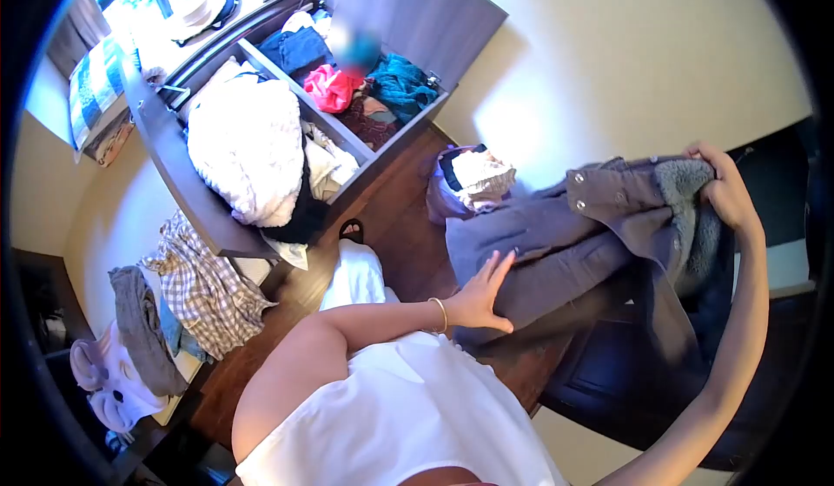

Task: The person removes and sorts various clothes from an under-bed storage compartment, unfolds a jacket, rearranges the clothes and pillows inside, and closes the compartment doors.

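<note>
A brown-grey coat (547, 251) with a grey fleece lining and snap buttons stretches across the right of the view. Up at its fleecy collar, my right hand (725, 191) has its fingers closed on the cloth. My left hand (478, 299), with a gold bangle at the wrist, lies over the lower part of the coat, fingers spread. Whether its palm touches the fabric I cannot tell. Part of the coat's right side is blurred and dark.
A large open storage unit (347, 138) holds heaped clothes, including a white puffy garment (248, 152) and a red cloth (330, 88). A bundle of clothes (473, 178) stands on the wooden floor. A checked shirt (204, 286) hangs at left. Dark furniture (625, 382) sits lower right.
</note>
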`<state>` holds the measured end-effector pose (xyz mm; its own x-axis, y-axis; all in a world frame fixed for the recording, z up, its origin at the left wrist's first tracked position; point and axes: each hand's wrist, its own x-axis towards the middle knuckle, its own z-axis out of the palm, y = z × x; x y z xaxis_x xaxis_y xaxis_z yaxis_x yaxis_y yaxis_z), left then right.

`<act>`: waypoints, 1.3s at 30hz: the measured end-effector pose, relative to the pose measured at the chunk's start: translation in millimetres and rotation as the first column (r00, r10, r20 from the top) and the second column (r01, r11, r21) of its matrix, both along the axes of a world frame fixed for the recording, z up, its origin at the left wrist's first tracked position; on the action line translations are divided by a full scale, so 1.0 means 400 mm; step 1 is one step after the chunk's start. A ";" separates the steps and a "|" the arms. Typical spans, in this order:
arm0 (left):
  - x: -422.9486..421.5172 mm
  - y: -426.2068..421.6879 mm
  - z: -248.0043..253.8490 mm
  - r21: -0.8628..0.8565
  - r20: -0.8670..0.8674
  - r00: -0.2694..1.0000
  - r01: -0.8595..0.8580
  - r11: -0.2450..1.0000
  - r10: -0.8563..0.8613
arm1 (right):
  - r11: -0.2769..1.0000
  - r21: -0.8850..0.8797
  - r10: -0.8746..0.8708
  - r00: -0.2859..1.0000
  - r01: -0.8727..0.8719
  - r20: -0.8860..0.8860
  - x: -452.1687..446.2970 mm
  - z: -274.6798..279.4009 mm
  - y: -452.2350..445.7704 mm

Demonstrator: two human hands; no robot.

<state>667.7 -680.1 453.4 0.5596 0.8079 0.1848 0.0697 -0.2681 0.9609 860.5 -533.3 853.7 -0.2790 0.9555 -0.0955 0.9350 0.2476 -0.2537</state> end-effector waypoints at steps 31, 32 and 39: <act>-0.990 0.732 -0.618 -0.298 -0.549 0.153 -0.954 -0.022 0.822 | 0.875 0.093 0.482 0.870 -0.474 -0.100 -0.611 -0.891 0.980; -0.962 0.686 -0.647 -0.351 -0.616 0.164 -0.933 -0.083 0.770 | 0.862 0.006 0.507 0.862 -0.507 -0.015 -0.623 -0.954 0.951; -0.770 0.678 -0.646 -0.701 -0.631 0.343 -0.636 -0.322 0.696 | 0.538 -0.255 0.829 0.560 -0.804 -0.017 -0.536 -1.178 0.991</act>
<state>359.7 -408.8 195.1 -0.4493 0.2481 -0.8582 -0.4698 0.7515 0.4632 646.1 -136.8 382.4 -0.9048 0.2677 -0.3312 0.3755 0.8682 -0.3244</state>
